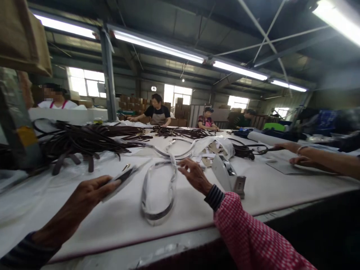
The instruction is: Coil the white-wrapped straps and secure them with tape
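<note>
My left hand (91, 191) is closed on a dark strap in a clear plastic sleeve (129, 177), a small gold-coloured metal piece showing near its upper edge. Right of it, a dark strap looped in clear plastic (159, 215) stands out against the white table; it is slightly blurred. My right hand (195, 174) is beside the upper right of this loop, fingers apart and curved, with nothing visibly gripped. Whether the fingertips touch the plastic I cannot tell. Just right of that hand stands a grey tape dispenser (225, 174).
A heap of dark straps (81, 137) covers the table's left side. Behind the dispenser lies a clear bag with card pieces (215, 148). A co-worker's arms (323, 159) reach in from the right over a flat grey sheet (292, 168). A post (19, 123) rises at left.
</note>
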`<control>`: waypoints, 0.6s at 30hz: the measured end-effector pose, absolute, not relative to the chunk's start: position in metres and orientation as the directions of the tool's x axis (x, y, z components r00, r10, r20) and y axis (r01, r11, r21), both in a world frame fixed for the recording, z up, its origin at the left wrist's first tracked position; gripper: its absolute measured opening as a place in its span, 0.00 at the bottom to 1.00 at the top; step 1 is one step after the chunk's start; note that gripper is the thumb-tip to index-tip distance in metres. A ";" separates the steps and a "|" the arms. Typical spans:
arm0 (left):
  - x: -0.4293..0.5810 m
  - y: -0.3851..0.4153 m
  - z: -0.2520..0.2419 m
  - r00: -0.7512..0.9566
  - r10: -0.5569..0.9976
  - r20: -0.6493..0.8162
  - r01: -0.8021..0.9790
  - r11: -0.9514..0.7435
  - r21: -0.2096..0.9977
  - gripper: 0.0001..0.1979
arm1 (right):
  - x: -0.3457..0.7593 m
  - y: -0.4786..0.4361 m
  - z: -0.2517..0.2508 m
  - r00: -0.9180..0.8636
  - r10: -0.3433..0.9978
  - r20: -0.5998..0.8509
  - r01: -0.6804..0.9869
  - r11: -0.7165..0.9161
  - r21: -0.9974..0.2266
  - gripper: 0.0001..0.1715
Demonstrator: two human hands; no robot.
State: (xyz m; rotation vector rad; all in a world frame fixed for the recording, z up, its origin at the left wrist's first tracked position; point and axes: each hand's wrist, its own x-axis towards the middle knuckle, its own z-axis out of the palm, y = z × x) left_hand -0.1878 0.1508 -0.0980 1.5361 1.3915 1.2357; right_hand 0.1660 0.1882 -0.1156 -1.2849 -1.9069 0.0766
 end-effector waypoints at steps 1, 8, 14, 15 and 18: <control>-0.174 0.150 -0.089 0.019 0.983 0.181 0.282 -0.179 0.943 0.20 | 0.188 0.190 -0.123 -0.096 0.810 0.578 0.775 0.425 -0.467 0.09; -0.052 0.163 -0.094 0.239 0.952 0.190 -0.117 -0.166 0.979 0.18 | 0.241 0.197 -0.178 -0.013 0.859 0.511 0.867 0.265 -0.423 0.10; -0.016 0.187 -0.132 0.221 0.975 -0.034 -0.261 0.093 0.961 0.16 | 0.236 0.209 -0.177 -0.067 0.865 0.497 0.894 0.274 -0.355 0.08; -0.016 0.189 -0.135 0.219 0.974 -0.051 -0.282 0.113 0.953 0.16 | 0.236 0.212 -0.176 -0.079 0.866 0.494 0.895 0.280 -0.347 0.08; -0.020 0.193 -0.141 0.218 0.972 -0.089 -0.351 0.163 0.922 0.18 | 0.237 0.219 -0.176 -0.097 0.860 0.501 0.893 0.297 -0.337 0.13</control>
